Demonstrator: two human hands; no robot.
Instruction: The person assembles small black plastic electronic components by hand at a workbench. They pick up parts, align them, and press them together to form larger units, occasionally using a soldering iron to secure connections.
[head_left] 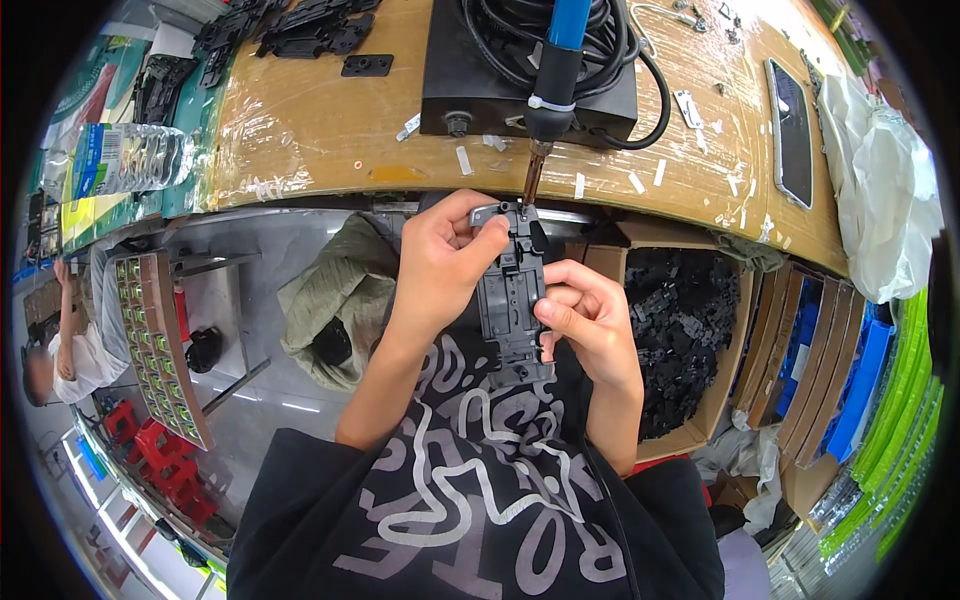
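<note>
A long black moulded plastic part (508, 300) is held upright in front of my chest, above the lap. At its upper left end my left hand (447, 255) pinches it between thumb and fingers. My right hand (590, 318) grips its right edge lower down, with the thumb on the front face. From above, a soldering iron (553, 95) with a blue handle and brown metal tip points down at the part's top right corner. Its tip is at or very close to the plastic; contact cannot be made out. Neither hand holds the iron.
Behind the part runs the edge of a film-covered table (310, 140), bearing a black control box (470, 100) with coiled cable, a phone (790, 130) and a water bottle (130, 160). A carton of black parts (685, 340) stands right; a sack (340, 300) left. Another person (75, 345) sits far left.
</note>
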